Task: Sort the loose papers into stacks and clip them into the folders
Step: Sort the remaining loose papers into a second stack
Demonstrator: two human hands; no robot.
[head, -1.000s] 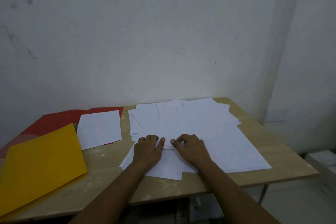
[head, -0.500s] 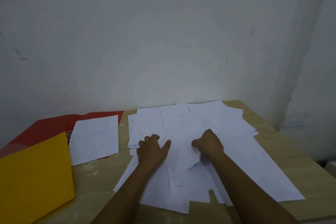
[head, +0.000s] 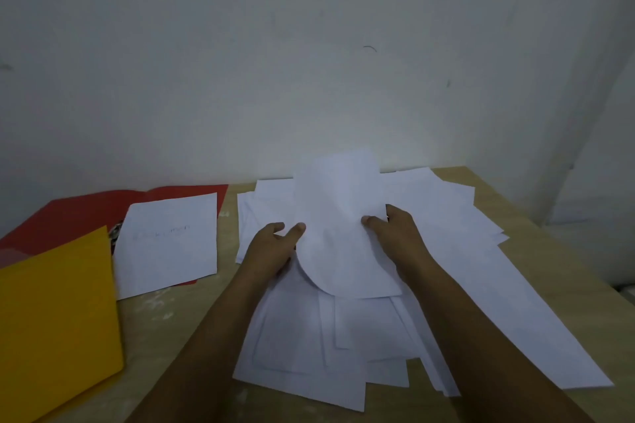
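Both hands are on one sheet here, lifted off the heap and bowed into an arch between them. The right hand pinches the sheet's right edge, thumb on the near face and the other digits hidden behind the paper. The left hand holds the opposite edge, thumb laid on top; whether its fingers curl under I cannot tell.

Directly under the grip lies the loose pile of papers, fanned unevenly toward the body and away to the right. Well out to the left of the left hand sits a single sheet resting on the open red folder, with the yellow folder nearer the body beside it, all on the wooden table.

This looks like the sorting step, early on, most of the pile untouched. To do it well: keep the pinch light, raise the sheet clear so the ones beneath don't drag along, then carry it left and lay it square, edges matching, on the sheet already there. Risk: a second page clinging underneath.
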